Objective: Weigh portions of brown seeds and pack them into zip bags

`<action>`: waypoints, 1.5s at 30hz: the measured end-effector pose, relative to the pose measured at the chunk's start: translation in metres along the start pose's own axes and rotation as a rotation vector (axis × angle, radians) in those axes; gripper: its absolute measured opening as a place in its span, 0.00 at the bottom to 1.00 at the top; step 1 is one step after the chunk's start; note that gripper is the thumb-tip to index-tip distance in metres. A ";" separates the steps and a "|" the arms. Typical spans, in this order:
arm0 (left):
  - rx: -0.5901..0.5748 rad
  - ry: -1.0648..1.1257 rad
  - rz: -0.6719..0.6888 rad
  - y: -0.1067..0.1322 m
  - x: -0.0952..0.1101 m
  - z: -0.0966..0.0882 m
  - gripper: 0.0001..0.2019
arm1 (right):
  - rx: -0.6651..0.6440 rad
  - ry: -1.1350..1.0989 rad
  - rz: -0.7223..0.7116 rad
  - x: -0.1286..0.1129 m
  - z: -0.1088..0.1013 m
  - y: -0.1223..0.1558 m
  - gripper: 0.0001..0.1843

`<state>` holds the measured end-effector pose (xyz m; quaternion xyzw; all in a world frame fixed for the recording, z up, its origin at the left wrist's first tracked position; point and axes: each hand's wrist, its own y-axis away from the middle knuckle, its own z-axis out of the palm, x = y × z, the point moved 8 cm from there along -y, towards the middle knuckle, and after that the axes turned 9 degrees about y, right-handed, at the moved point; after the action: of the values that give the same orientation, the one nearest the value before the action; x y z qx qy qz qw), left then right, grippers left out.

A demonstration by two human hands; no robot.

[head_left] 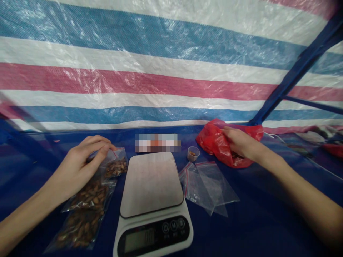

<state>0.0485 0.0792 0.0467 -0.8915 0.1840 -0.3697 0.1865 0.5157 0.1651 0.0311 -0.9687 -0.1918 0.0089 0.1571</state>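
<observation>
My left hand (80, 160) rests with curled fingers on the top edge of a clear zip bag of brown nuts (115, 166); more filled bags (85, 203) lie below it. My right hand (239, 142) reaches into a red plastic bag (214, 141) at the back right, its fingers pressed against the plastic. A white kitchen scale (152, 200) with a bare platform stands between my arms. Empty clear zip bags (209, 185) lie to the right of the scale. A small plastic cup (193, 153) with something brown inside stands behind them.
A dark blue cloth (268, 221) covers the table. A striped blue, white and red tarpaulin (160, 71) hangs behind it. A blue metal frame (294, 71) rises at the right. A blurred label (158, 142) sits behind the scale.
</observation>
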 end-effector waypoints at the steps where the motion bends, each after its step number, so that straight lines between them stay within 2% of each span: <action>1: -0.003 -0.001 -0.001 0.000 0.000 0.000 0.17 | -0.026 0.002 -0.008 -0.002 -0.001 -0.001 0.19; 4: -0.001 -0.008 -0.011 0.000 -0.001 0.000 0.18 | -0.075 -0.013 -0.010 -0.006 -0.005 -0.004 0.19; 7: -0.006 -0.016 -0.019 0.000 0.000 0.000 0.18 | -0.057 -0.035 -0.003 -0.004 -0.008 -0.004 0.19; 11: -0.025 -0.021 -0.023 0.000 0.000 0.001 0.18 | 0.077 -0.080 0.018 0.006 -0.016 -0.003 0.15; 14: -0.017 -0.025 -0.016 0.000 0.001 0.000 0.17 | 0.204 -0.136 0.056 0.006 -0.034 -0.001 0.10; 16: -0.012 -0.024 -0.015 0.000 0.000 0.000 0.17 | 0.328 -0.170 0.100 -0.003 -0.052 0.003 0.06; 19: -0.020 -0.026 -0.018 0.000 -0.002 0.001 0.17 | 0.453 -0.296 0.118 -0.034 -0.072 0.011 0.03; 21: -0.025 -0.027 -0.016 0.000 -0.003 0.001 0.17 | 0.443 -0.435 0.073 -0.061 -0.071 0.014 0.03; 24: -0.016 -0.029 -0.014 0.000 -0.004 0.001 0.16 | 0.370 -0.594 -0.028 -0.098 -0.057 0.014 0.03; 28: -0.007 -0.027 -0.010 0.000 -0.003 0.001 0.16 | 0.246 -0.639 -0.136 -0.121 -0.034 0.011 0.01; 37: -0.010 -0.022 -0.032 -0.001 0.001 -0.001 0.17 | 0.182 -0.621 -0.240 -0.127 -0.030 0.010 0.04; 41: -0.017 -0.015 -0.019 0.000 -0.001 0.000 0.17 | 0.156 -0.646 -0.199 -0.128 -0.030 0.011 0.07; 43: -0.015 -0.018 -0.012 -0.001 -0.001 0.000 0.17 | 0.221 -0.627 -0.160 -0.121 -0.039 0.012 0.07; 45: -0.014 -0.022 -0.010 -0.001 0.000 0.000 0.17 | 0.349 -0.583 -0.082 -0.103 -0.055 0.013 0.09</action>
<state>0.0490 0.0800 0.0472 -0.8975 0.1801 -0.3596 0.1807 0.4293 0.0990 0.0747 -0.8753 -0.2631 0.3117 0.2595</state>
